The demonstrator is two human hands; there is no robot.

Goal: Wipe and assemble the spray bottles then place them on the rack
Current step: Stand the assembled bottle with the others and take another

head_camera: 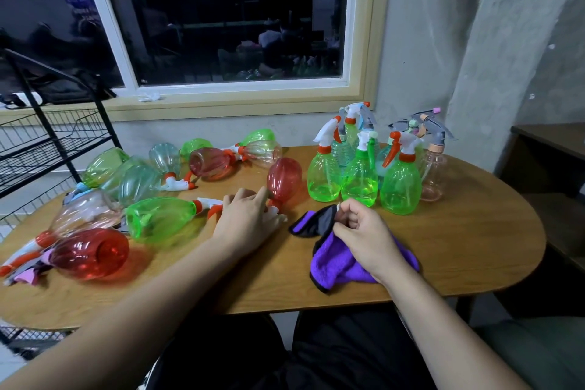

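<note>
Wooden table [459, 247]: it lies beneath both your hands. Black wire rack [47, 142]: far left of your left hand [247, 222], cut off by the frame edge. Lying bottles [148, 218]: green, red and clear, left of that hand. Upright bottles [357, 180]: just beyond your right hand [367, 231], rear ones half hidden. Purple cloth [342, 266]: your right fingers curl and pinch it. Red bottle [283, 179]: translucent, on its side; your left hand curls over its spray head, hiding it.
</note>
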